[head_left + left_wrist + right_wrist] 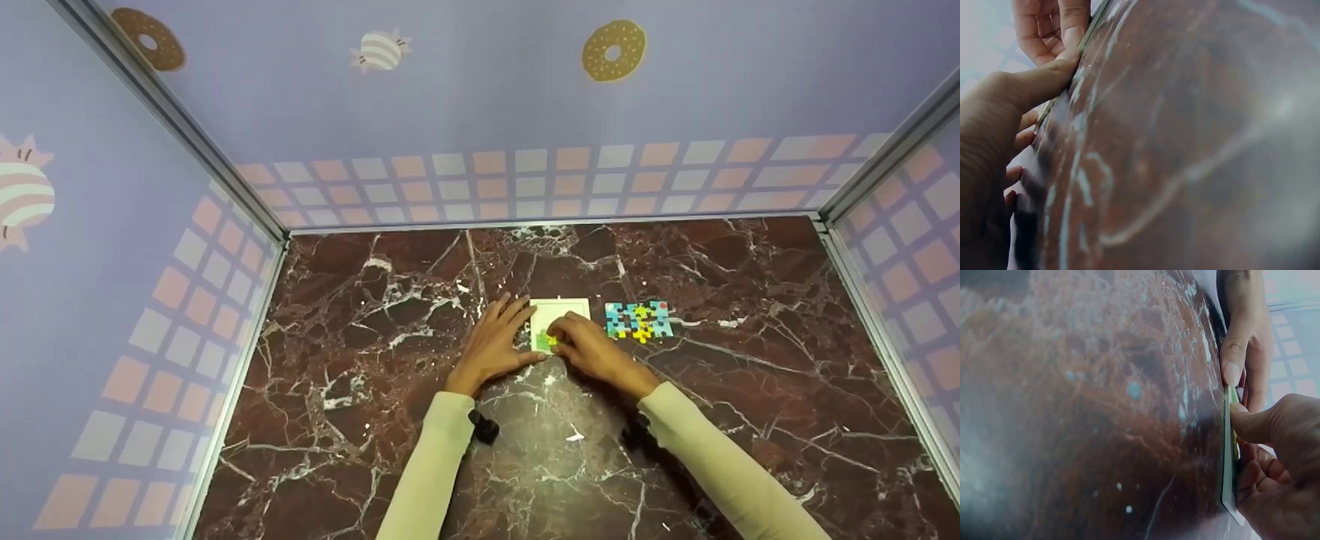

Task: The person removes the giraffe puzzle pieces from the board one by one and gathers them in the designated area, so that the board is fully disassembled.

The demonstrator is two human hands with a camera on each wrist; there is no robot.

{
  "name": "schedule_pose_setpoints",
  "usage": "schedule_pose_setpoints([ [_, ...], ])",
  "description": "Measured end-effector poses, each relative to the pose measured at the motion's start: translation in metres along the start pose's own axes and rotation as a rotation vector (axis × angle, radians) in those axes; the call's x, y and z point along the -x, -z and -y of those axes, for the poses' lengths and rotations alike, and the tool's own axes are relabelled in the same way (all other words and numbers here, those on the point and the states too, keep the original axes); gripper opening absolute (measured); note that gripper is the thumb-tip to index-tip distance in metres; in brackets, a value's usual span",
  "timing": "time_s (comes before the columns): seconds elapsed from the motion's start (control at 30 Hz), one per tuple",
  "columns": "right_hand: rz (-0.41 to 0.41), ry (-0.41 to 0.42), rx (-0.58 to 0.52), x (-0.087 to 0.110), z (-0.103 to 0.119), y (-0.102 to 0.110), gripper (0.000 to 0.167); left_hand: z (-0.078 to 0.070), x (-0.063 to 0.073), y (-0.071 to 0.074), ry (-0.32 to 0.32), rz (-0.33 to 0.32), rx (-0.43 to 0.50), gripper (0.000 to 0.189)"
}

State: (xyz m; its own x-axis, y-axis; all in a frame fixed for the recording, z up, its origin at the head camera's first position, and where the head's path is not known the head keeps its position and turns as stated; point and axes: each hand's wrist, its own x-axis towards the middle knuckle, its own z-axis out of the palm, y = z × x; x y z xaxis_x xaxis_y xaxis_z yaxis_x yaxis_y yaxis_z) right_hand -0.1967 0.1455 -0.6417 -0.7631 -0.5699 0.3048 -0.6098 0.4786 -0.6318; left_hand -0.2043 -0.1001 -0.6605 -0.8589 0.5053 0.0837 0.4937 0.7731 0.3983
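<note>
A pale, square puzzle tray (561, 306) lies flat on the table in the head view, with green and yellow puzzle pieces (543, 340) in its lower left corner. My left hand (495, 341) rests at the tray's left side, fingers spread, its thumb touching the near edge. Over the tray, my right hand (592, 351) has its fingers curled and pinches a yellow puzzle piece (553, 340) at the lower left corner; the fingers partly cover it. In the right wrist view the tray (1228, 455) appears edge-on, the right thumb (1252, 424) against it.
Right of the tray lies a group of blue and yellow puzzle pieces (639, 321), set close together. The dark red marbled table (360, 450) meets lilac patterned walls (480, 105) at the back and both sides. Small black devices (484, 427) sit at the wrists.
</note>
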Motion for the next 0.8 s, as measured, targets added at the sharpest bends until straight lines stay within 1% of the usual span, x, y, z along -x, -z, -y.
schedule_pose_setpoints([
  [0.07, -0.025, 0.037, -0.009, 0.001, -0.010, -0.005, 0.021, 0.001, 0.001, -0.002, 0.001, -0.003, -0.002, 0.097],
  [0.13, -0.041, 0.052, -0.027, 0.002, -0.023, -0.012, 0.022, 0.001, 0.001, -0.004, 0.003, -0.007, -0.007, 0.098],
  [0.27, -0.061, 0.051, -0.007, 0.003, -0.046, -0.026, 0.024, 0.001, 0.002, -0.006, 0.007, -0.017, -0.003, 0.098],
  [0.37, -0.069, 0.045, 0.028, 0.003, -0.052, -0.030, 0.025, 0.001, 0.002, -0.006, 0.002, -0.023, -0.003, 0.099],
  [0.43, -0.060, 0.038, 0.051, 0.003, -0.054, -0.031, 0.026, 0.001, 0.002, -0.006, 0.001, -0.026, -0.007, 0.099],
  [0.53, -0.036, 0.004, 0.057, 0.002, -0.053, -0.031, 0.024, 0.001, 0.002, -0.006, 0.002, -0.027, -0.009, 0.099],
  [0.63, -0.023, -0.023, 0.040, 0.001, -0.045, -0.027, 0.023, 0.001, 0.002, -0.006, 0.000, -0.024, -0.014, 0.100],
  [0.8, -0.014, -0.037, 0.006, -0.004, -0.011, -0.008, 0.022, 0.001, 0.001, -0.007, -0.016, -0.033, -0.028, 0.099],
])
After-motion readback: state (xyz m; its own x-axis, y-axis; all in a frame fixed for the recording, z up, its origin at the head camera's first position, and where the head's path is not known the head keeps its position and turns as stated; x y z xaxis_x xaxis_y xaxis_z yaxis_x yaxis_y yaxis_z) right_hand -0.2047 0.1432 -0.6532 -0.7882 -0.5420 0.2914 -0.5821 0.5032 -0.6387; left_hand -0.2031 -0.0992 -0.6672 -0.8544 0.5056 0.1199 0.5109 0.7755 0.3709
